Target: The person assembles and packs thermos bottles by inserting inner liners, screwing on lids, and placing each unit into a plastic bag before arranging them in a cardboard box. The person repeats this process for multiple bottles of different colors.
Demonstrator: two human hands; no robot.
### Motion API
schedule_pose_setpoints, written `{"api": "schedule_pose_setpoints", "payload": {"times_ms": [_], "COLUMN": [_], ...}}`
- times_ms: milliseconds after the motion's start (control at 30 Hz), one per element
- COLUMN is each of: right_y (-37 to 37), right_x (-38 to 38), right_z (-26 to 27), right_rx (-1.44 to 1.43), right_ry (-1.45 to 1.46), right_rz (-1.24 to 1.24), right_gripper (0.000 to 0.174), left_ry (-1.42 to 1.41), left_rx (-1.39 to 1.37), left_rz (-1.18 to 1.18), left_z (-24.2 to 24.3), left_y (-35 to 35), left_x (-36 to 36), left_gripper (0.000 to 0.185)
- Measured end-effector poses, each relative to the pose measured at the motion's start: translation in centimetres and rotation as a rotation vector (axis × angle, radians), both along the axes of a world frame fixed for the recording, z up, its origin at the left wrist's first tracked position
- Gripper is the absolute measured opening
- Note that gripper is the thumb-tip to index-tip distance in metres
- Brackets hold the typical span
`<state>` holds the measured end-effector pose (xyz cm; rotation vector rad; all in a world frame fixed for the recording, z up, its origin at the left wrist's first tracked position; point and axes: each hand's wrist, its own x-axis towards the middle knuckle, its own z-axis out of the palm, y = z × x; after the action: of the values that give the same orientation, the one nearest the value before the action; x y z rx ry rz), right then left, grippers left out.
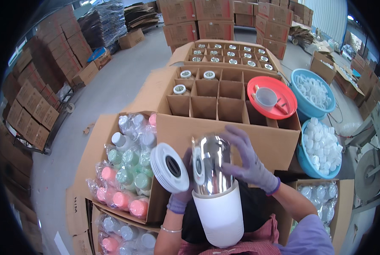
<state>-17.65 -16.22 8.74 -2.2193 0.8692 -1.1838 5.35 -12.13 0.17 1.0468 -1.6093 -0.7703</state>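
Observation:
My left hand, in a thin glove and mostly hidden, holds a white plastic threaded cap with a black centre. Its fingers also reach the left side of a mirrored vacuum-flask liner. The liner's lower part sits inside a white cylindrical flask shell, tilted against my lap. Gloved fingers of my right hand curl around the liner's right side, the thumb in front. The liner's upper end is blurred.
A divided carton stands ahead, with several white-rimmed flasks and a red basin on top. Behind is a carton of liners. Left, a carton holds bagged coloured bottles. Blue basins hold white rings and white caps.

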Motion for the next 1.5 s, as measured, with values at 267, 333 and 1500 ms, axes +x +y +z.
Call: {"api": "schedule_pose_setpoints", "payload": {"times_ms": [267,333,1500], "right_y": [1.2,0.4,4.5], "right_x": [-0.5,0.3,1.0], "right_z": [-3.4,-2.6,-4.5], "right_rx": [0.923,0.847,0.444], "right_ry": [-0.003,0.258,-0.076], "right_rz": [0.508,0.584,0.219], "right_gripper": [0.047,0.044,0.028], "left_ry": [0.067,-0.093,0.048], "left_rx": [0.168,0.061,0.102], "left_rz": [0.233,0.411,-0.321], "left_z": [-1.1,-2.5,1.7], "left_y": [9.8,9.4,4.2], "left_x": [1.2,3.7,1.8], "left_gripper": [0.060,0.055,0.058]}}
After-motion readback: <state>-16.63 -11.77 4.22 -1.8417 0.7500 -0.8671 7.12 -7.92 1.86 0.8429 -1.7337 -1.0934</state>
